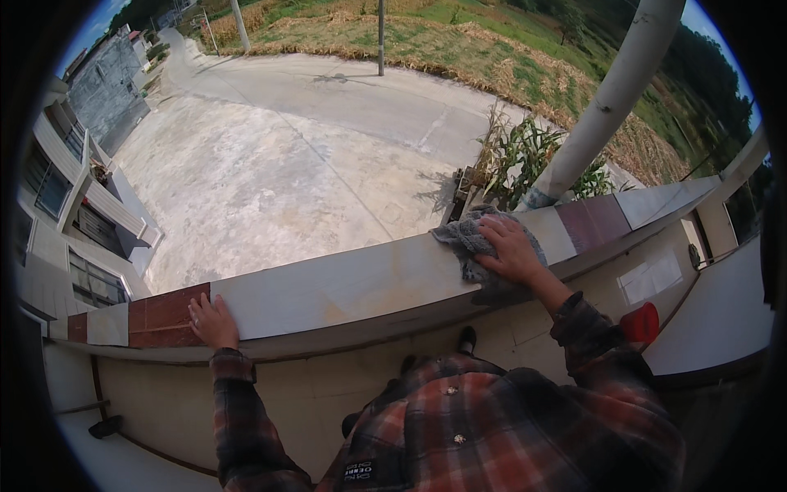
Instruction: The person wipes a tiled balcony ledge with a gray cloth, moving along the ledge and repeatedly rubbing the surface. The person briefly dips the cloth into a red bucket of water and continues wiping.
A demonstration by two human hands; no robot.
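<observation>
A grey cloth (470, 240) lies bunched on the tiled top of a balcony parapet (344, 286), with part of it hanging over the inner edge. My right hand (509, 249) presses on the cloth with its palm down and fingers spread a little. Further left, my left hand (212, 321) rests flat on a dark red tile section (161, 313), near its border with the white tiles, and holds nothing. Faint yellowish stains show on the white tiles between my hands.
A white round pillar (605, 104) rises just beyond the parapet, beside potted plants (529, 154). A red plastic container (640, 323) is at the right on the balcony side. Below the outer edge lies a concrete yard (246, 184), a drop from the parapet.
</observation>
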